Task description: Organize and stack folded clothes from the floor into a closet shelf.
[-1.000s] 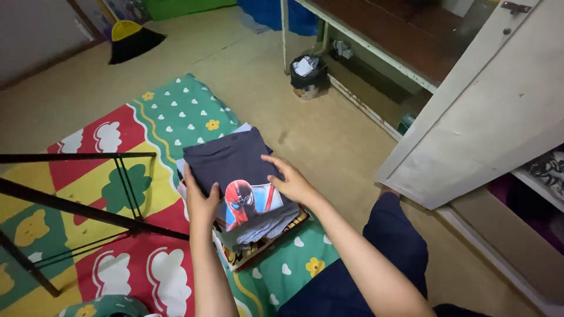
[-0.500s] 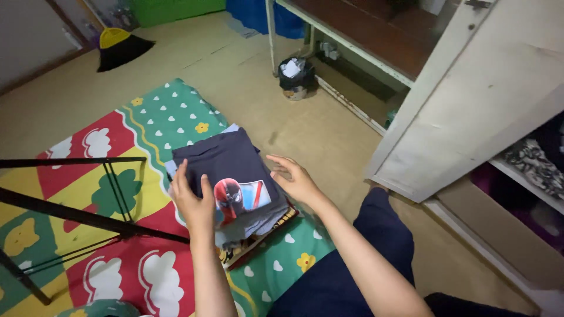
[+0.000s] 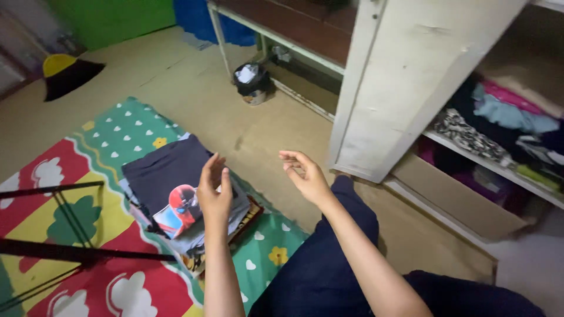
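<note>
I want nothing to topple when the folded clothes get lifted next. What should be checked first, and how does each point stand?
1. Both hands free: ok; left hand and right hand are open and hold nothing.
2. Stack of folded clothes tidy: ok, dark shirt flat on top.
3. Cupboard door open: ok.
4. Room on the cupboard shelf: cannot tell, clothes already fill the part shown.
5. Black metal frame away from the stack: ok.

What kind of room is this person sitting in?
Most likely a bedroom or living room in a home. A colourful play mat covers part of the floor, a pile of folded clothes sits on it, and an open cupboard has shelves stuffed with more clothing.
</note>
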